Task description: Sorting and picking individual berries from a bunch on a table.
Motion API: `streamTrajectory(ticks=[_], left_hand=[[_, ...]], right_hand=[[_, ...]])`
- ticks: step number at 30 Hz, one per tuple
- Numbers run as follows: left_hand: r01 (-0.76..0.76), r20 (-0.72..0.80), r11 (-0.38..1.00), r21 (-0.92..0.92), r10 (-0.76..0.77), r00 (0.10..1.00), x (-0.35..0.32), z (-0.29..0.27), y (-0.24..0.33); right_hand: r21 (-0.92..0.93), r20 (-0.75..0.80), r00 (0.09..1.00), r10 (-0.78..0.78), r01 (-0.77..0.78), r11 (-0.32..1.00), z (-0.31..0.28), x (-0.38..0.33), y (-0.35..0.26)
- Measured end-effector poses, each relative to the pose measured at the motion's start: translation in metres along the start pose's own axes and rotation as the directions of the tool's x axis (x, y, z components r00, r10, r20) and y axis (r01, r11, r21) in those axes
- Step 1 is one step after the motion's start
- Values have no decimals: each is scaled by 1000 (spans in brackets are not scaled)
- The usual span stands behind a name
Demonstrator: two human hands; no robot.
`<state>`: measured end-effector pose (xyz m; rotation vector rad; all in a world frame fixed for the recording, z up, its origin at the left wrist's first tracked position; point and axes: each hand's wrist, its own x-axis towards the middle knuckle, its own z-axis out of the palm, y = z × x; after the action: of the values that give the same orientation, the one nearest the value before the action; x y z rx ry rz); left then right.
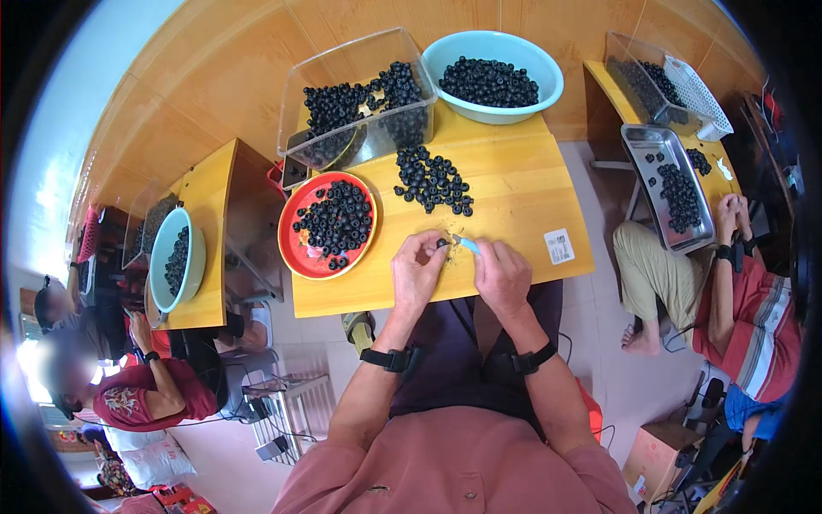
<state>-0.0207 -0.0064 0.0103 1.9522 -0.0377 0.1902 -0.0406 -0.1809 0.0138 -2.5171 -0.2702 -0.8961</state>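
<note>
View from the head camera, looking down on a wooden counter [522, 197]. The left hand [417, 272] pinches a single small dark round fruit [442, 243] between thumb and fingertips, its grip narrow and closed on the fruit. The right hand [502, 272] is closed around a small light-blue tool [468, 246], whose tip points leftward toward the fruit; tip and fruit lie just beside each other, and whether they touch cannot be told at this size. The tool's long axis runs roughly left to right across the counter, slightly tilted, so the fruit lies directly to the left of the right-hand grip and at the fingertips of the left. Both hands meet near the front edge of the counter, the left being the nearer to the fruit. Beyond the hands lies a loose pile of dark fruits [432, 180] on the bare wood; to its left stands a red plate [295, 253] bearing more of them. Farther back are a clear plastic bin [295, 90] and a pale teal bowl [548, 86], both holding dark fruits. A white label [559, 246] is stuck to the counter at right. Other persons sit at neighbouring counters on either side, with a metal tray [642, 141] of fruits at right.
</note>
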Motion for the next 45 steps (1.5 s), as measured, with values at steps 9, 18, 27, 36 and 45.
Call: streamTrajectory(ticks=[9, 18, 27, 36, 45], left_hand=[[2, -31, 989, -146, -7, 999, 0, 5, -2], [-78, -12, 995, -58, 77, 997, -1, 3, 3], [-12, 17, 983, -181, 15, 1000, -3, 5, -5], [62, 24, 907, -416, -58, 998, -2, 4, -6], [-57, -15, 972, -229, 56, 998, -2, 1, 1]], right_hand=[[-4, 82, 990, -115, 116, 993, -1, 3, -2], [-16, 108, 986, -129, 132, 991, -1, 5, -3], [-4, 130, 984, -124, 125, 992, -1, 6, -4], [-43, 145, 989, -36, 42, 998, 3, 4, -3], [-38, 127, 991, -41, 46, 998, -1, 3, -4]])
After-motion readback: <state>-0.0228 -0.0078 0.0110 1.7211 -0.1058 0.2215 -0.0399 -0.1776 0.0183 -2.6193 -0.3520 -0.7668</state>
